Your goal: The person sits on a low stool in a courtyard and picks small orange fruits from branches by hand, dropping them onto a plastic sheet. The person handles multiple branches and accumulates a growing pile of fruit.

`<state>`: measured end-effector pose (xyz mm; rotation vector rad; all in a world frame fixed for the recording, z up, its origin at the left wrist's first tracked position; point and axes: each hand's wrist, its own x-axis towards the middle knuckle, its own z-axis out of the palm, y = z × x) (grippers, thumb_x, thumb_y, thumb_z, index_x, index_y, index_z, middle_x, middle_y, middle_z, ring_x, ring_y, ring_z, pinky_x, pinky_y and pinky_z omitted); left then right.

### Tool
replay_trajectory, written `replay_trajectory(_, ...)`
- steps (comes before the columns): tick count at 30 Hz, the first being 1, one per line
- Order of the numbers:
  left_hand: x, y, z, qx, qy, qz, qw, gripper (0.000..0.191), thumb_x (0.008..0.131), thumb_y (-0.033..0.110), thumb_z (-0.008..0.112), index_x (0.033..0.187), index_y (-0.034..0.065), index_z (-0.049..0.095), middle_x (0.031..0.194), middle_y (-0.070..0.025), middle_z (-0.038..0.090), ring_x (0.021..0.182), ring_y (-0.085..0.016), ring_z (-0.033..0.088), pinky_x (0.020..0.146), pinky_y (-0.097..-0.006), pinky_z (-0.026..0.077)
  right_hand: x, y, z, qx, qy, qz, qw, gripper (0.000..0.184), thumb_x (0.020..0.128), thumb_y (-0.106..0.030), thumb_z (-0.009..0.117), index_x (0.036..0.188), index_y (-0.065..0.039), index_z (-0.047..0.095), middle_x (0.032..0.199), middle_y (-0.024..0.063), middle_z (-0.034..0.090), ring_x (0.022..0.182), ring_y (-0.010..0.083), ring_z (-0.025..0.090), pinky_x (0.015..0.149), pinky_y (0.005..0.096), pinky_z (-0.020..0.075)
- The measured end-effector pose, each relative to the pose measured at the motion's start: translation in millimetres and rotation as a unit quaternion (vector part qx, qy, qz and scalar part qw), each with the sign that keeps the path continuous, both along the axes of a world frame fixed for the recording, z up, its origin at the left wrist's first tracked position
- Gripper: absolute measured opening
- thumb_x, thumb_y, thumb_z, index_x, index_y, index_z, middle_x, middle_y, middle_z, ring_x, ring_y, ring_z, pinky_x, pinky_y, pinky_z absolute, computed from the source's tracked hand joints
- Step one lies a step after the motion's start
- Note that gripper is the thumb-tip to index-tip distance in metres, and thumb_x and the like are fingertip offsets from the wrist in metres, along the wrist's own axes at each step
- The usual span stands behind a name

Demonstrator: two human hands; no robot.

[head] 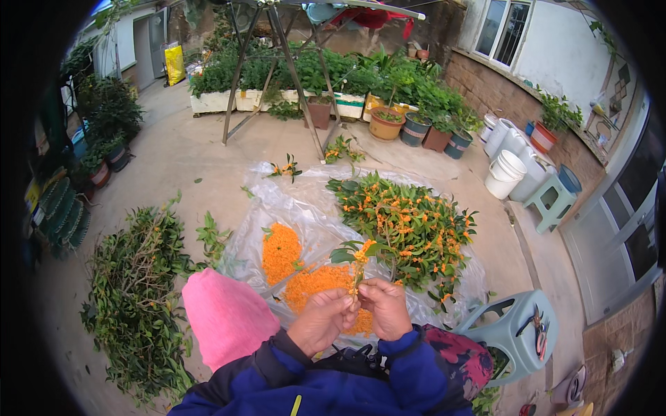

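Between my two hands stands an upright flowering sprig, probably osmanthus, with orange blossom clusters and a few dark green leaves. My left hand pinches it low at the stem with thumb and fingertips. Close beside it, my right hand has its fingertips on the same stem. Loose orange petals lie below in a heap on a clear plastic sheet, partly hidden by my hands. A second petal heap sits just beyond. To the right, a pile of flowering branches covers part of the sheet.
A pile of leafy cut branches lies on the concrete at left. At right, a plastic stool bears pruning shears. A pink cloth covers my left knee. Beyond stand a metal rack, potted plants and a white bucket.
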<state>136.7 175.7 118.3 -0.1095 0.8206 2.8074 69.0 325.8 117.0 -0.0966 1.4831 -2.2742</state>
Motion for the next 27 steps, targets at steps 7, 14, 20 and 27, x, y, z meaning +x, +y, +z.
replay_trajectory(7, -9.5, -4.1, -2.4, -0.123, 0.007, 0.103, 0.987, 0.009, 0.095, 0.008, 0.065, 0.089, 0.0013, 0.063, 0.080, -0.0051, 0.064, 0.065, -0.010, 0.057, 0.060, -0.0230, 0.046, -37.6, -2.3, -30.3, 0.277, 0.226, -0.132, 0.925, 0.015, 0.086, -0.005, 0.070, 0.095, 0.006, 0.073, 0.080, 0.0073, 0.069, 0.070, 0.0093, 0.058, 0.063, 0.0252, 0.0485)
replay_trajectory(14, -14.8, -1.6, -7.8, -0.225, 0.013, 0.179, 0.958, 0.007, 0.092, 0.008, 0.067, 0.088, 0.0024, 0.066, 0.073, 0.0001, 0.063, 0.061, -0.006, 0.055, 0.057, -0.0208, 0.042, -17.2, -12.0, 13.2, 0.104, 0.089, -0.085, 0.987, 0.018, 0.086, -0.005, 0.070, 0.101, 0.006, 0.070, 0.074, 0.0030, 0.065, 0.064, 0.0078, 0.057, 0.059, 0.0241, 0.0460)
replay_trajectory(20, -14.9, 4.5, -0.6, -0.281, 0.019, 0.199, 0.939, 0.007, 0.092, 0.006, 0.067, 0.087, 0.0015, 0.065, 0.071, 0.0011, 0.062, 0.061, -0.004, 0.053, 0.056, -0.0200, 0.040, -2.6, -16.7, 19.7, 0.167, 0.212, -0.027, 0.963, 0.019, 0.089, -0.010, 0.069, 0.096, 0.007, 0.072, 0.072, 0.0022, 0.064, 0.063, 0.0073, 0.055, 0.058, 0.0233, 0.0455)
replay_trajectory(27, -12.4, 1.7, -3.5, -0.232, 0.019, 0.150, 0.961, 0.008, 0.093, 0.008, 0.068, 0.093, 0.0007, 0.065, 0.080, -0.0035, 0.066, 0.068, -0.010, 0.060, 0.062, -0.0236, 0.047, -7.1, -11.1, 14.2, 0.111, 0.153, 0.001, 0.982, 0.012, 0.087, -0.004, 0.067, 0.090, 0.006, 0.071, 0.071, 0.0017, 0.063, 0.062, 0.0063, 0.053, 0.057, 0.0230, 0.0433)
